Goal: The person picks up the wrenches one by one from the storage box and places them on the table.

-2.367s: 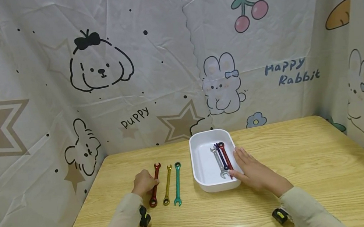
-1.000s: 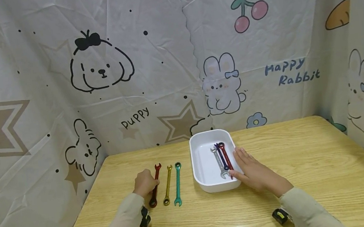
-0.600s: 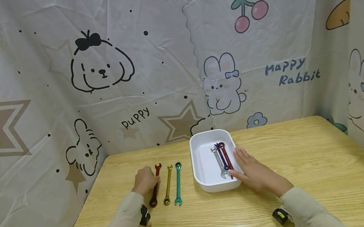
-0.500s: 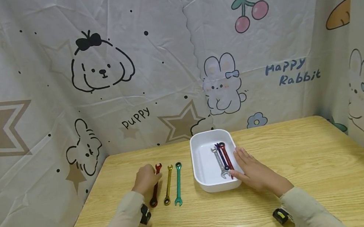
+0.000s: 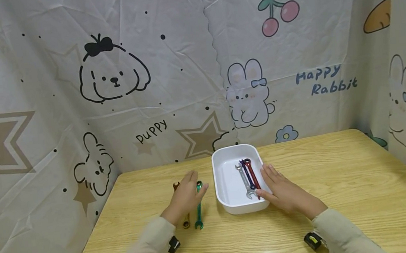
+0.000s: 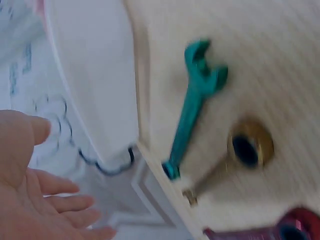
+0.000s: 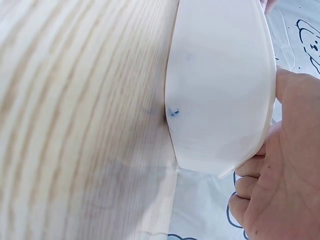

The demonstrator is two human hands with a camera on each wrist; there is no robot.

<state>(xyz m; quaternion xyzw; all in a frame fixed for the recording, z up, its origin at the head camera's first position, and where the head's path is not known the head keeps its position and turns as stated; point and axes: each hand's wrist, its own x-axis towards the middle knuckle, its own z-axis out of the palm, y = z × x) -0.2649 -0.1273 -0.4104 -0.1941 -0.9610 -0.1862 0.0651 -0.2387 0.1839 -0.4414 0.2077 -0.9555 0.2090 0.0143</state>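
My left hand (image 5: 183, 196) hovers over a row of combination wrenches with its fingers extended and nothing in them. Beneath it lie a teal wrench (image 5: 199, 214), a gold one (image 5: 186, 222) and a red one (image 5: 176, 185), each partly covered by the hand or arm. The left wrist view shows the teal wrench (image 6: 189, 112) and gold wrench (image 6: 267, 142) on the table, apart from that hand (image 6: 30, 195). Along the right side of a white plastic box (image 5: 230, 210) rests my right hand (image 5: 284, 192), fingers straight, thumb over the rim.
Inside the box, a silver wrench (image 5: 243, 178), a dark purple wrench (image 5: 247, 174) and a red wrench (image 5: 252, 173) lie side by side. The wooden table (image 5: 342, 178) meets a printed cloth (image 5: 183, 83) at its back edge.
Earlier my left hand held the red wrench at the left of the row. It has let go, straightened its fingers and moved right over the row. The right hand and box have stayed put.
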